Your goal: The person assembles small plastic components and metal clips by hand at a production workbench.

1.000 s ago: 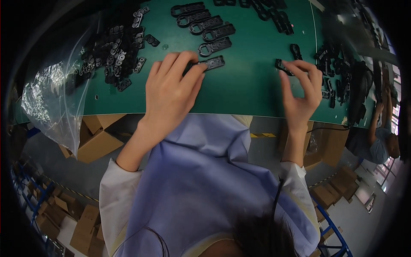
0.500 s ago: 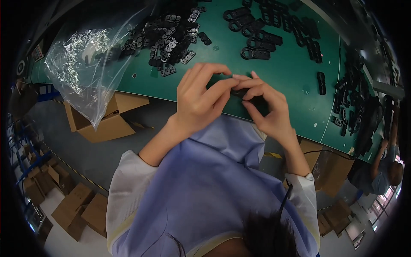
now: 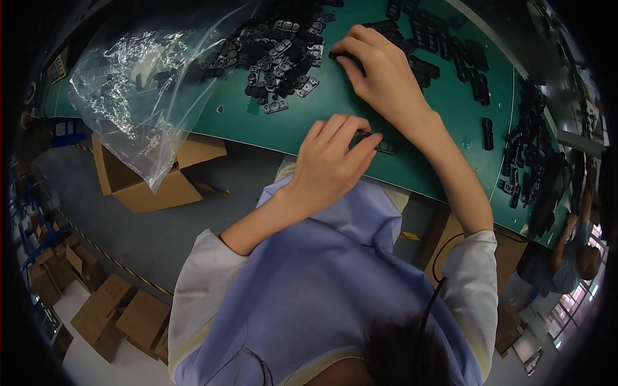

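Near the table's front edge my left hand point(image 3: 335, 154) is closed, thumb against fingers, on a dark elongated plastic part point(image 3: 386, 148) whose end sticks out to the right. Farther forward, my right hand point(image 3: 385, 77) pinches a small black piece point(image 3: 334, 55) at its fingertips; most of that piece is hidden. Left of my right hand lies a heap of small black plastic plates point(image 3: 278, 61) with round holes and shiny faces. Behind my right wrist and fingers, black looped parts point(image 3: 425, 67) are partly covered.
A clear plastic bag point(image 3: 138, 96) hangs over the front edge of the green table point(image 3: 257, 132) at left, above an open cardboard box point(image 3: 158, 193). Rows of black parts point(image 3: 444, 42) and a dark pile point(image 3: 524, 161) occupy the right side. Another person point(image 3: 566, 260) is at far right.
My hands have come apart. The right one has moved up and away over the table toward the parts; the left one has shifted slightly right and down, keeping the elongated part.
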### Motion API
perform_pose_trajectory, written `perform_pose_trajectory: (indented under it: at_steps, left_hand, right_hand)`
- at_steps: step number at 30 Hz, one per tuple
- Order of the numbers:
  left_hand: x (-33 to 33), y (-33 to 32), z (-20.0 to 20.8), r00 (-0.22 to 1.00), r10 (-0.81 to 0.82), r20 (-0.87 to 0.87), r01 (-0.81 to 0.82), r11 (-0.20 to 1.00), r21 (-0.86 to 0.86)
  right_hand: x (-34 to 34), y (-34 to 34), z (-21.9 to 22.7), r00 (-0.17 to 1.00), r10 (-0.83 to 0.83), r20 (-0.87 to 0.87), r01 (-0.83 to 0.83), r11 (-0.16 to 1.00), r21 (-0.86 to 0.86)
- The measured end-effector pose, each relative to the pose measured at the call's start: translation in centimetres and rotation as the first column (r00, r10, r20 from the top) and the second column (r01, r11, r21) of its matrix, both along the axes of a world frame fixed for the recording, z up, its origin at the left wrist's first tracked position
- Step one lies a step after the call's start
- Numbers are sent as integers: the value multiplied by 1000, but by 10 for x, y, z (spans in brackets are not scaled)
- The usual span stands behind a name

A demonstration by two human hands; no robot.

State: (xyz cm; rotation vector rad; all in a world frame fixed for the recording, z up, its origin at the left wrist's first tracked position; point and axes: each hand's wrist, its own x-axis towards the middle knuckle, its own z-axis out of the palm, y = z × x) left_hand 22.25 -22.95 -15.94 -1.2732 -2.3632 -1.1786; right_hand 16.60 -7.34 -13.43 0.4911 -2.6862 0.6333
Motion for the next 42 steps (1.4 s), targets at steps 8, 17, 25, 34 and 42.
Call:
perform_pose_trajectory:
  at_steps: [8, 17, 25, 34, 42]
  left_hand:
    - [-6, 3, 11, 968, 135, 211, -196, 931, 306]
    - [-7, 19, 17, 931, -17, 363, -130, 917, 376]
    - [-14, 7, 17, 858, -222, 463, 60, 939, 340]
    - [-13, -2, 27, 999, -32, 42, 35, 998, -59]
    - [-15, -10, 7, 993, -106, -49, 102, 992, -73]
  right_hand:
    - [57, 13, 37, 885, 201, 419, 250, 554, -794]
    - [95, -6, 22, 970, 49, 239, 224, 212, -951]
    - [98, 11, 21, 997, -36, 69, 75, 663, -745]
    - [113, 30, 11, 999, 14, 39, 2, 922, -388]
    - [113, 20, 0, 996, -34, 83, 64, 920, -386]
